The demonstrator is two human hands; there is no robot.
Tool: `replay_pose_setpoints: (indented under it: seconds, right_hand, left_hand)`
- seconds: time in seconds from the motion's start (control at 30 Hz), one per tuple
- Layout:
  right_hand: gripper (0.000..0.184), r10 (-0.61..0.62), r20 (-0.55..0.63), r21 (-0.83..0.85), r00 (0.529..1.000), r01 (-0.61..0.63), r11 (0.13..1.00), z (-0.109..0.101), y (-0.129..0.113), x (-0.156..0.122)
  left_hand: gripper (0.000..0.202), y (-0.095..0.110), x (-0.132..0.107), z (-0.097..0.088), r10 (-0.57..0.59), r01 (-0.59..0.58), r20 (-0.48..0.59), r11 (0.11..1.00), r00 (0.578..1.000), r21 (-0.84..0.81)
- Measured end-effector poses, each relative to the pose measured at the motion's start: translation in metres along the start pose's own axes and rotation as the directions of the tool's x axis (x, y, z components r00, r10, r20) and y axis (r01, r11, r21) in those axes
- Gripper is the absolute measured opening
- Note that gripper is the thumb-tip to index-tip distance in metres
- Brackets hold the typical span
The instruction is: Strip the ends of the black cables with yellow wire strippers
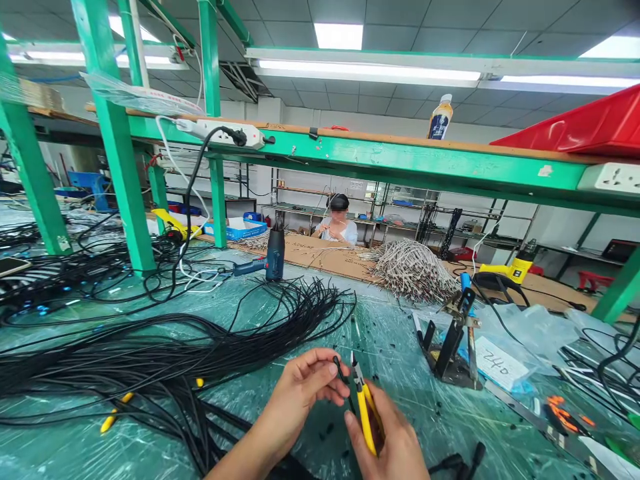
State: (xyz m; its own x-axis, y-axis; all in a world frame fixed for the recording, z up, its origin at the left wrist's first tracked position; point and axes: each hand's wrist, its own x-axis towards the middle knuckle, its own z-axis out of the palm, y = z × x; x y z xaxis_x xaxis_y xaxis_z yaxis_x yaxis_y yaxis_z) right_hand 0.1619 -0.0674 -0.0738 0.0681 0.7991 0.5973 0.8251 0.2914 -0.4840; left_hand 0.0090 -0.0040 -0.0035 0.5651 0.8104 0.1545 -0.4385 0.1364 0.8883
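Observation:
My left hand pinches the end of a thin black cable between thumb and fingers, in front of me over the table. Close beside it, my right hand is wrapped around the yellow handles of a pair of cutting pliers. The pliers' metal jaws point up and away, just right of the cable end. Whether the jaws touch the cable I cannot tell. A large bundle of black cables spreads over the table to the left of my hands.
A blue heat gun stands behind the bundle. On the right are a metal stand, a bag with a numbered paper and orange-handled scissors. White wires are heaped behind. A person sits across. A green shelf beam crosses above.

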Motion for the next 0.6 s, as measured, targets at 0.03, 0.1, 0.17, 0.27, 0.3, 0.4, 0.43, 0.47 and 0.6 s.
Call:
replay_pose_setpoints:
  seconds: [0.03,0.1,0.17,0.27,0.3,0.4,0.43,0.47,0.6]
  right_hand:
    - [0.041,-0.019,-0.003,-0.009,1.000,0.019,1.000,0.000,-0.001,0.000]
    - [0.040,-0.034,-0.025,-0.013,0.999,0.034,0.999,-0.002,-0.003,0.001]
    - [0.040,-0.045,-0.041,-0.009,0.998,0.045,0.999,-0.003,-0.006,0.001]
    - [0.040,-0.043,-0.037,-0.015,0.998,0.043,0.999,-0.006,-0.010,0.003]
    - [0.041,-0.041,-0.034,-0.025,0.999,0.040,0.999,-0.007,-0.010,0.003]
    - [0.046,-0.001,0.015,-0.054,1.000,0.002,0.999,-0.008,-0.010,0.002]
    - [0.048,0.016,0.039,-0.064,0.999,-0.013,0.998,-0.008,-0.010,0.001]
    - [0.049,0.034,0.058,-0.074,0.998,-0.030,0.997,-0.008,-0.010,0.001]
    - [0.050,0.091,0.042,-0.096,0.995,-0.086,0.992,-0.006,-0.014,0.000]
  left_hand:
    - [0.016,0.001,0.000,0.000,0.006,-0.006,-0.003,1.000,1.000,-0.003]
    - [0.015,0.001,0.000,0.001,0.008,-0.008,-0.012,1.000,1.000,0.008]
    - [0.014,0.001,0.000,0.001,0.007,-0.006,-0.021,1.000,1.000,0.030]
    - [0.017,0.001,0.000,-0.001,0.004,-0.002,-0.037,0.998,0.999,0.055]
    - [0.018,0.000,0.000,-0.001,0.007,-0.004,-0.044,0.998,0.999,0.062]
    - [0.020,-0.001,0.001,-0.003,0.031,-0.023,-0.065,0.994,0.997,0.111]
    - [0.020,-0.001,0.001,-0.003,0.045,-0.035,-0.070,0.990,0.997,0.138]
    - [0.020,-0.001,0.001,-0.003,0.060,-0.046,-0.075,0.984,0.995,0.170]
    - [0.021,0.001,0.002,-0.002,0.128,-0.105,-0.054,0.946,0.990,0.307]
